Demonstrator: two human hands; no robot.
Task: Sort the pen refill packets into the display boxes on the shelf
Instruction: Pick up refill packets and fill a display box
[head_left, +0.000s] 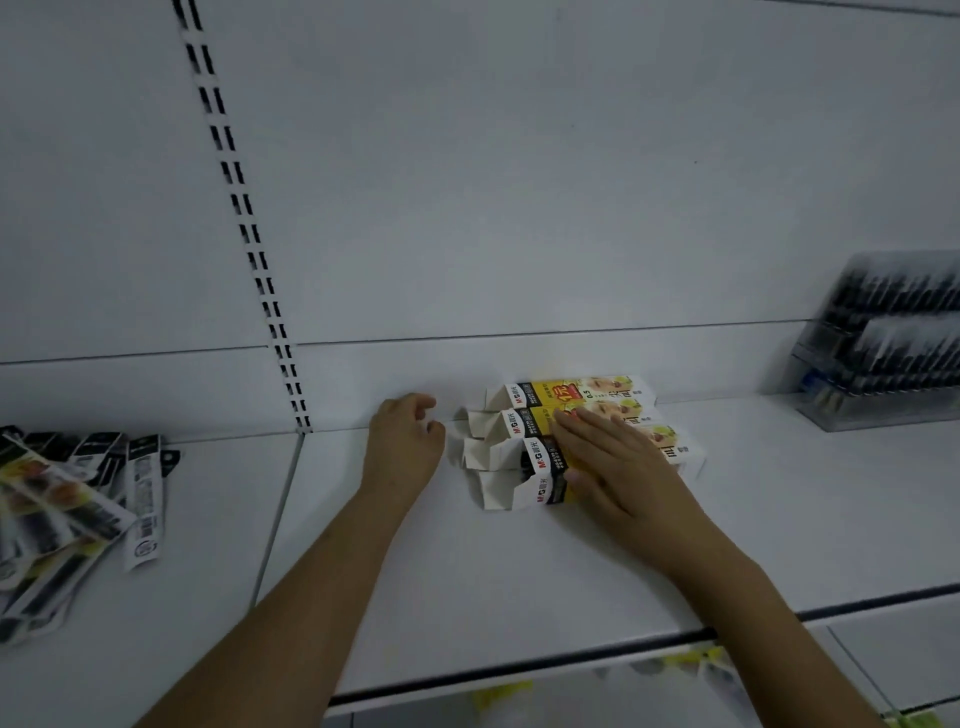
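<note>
The pen refill packets are lying in a loose pile at the left end of the shelf, well apart from the display boxes. I am pressing my right hand flat on the boxes. My left hand is hanging beside them, fingers loosely curled, holding nothing. I think no packet is sorted yet, though I cannot see inside the boxes.

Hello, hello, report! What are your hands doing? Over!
Right hand flat on boxes. Left hand beside them, holding nothing. Packets piled far left. Nothing between.
</note>
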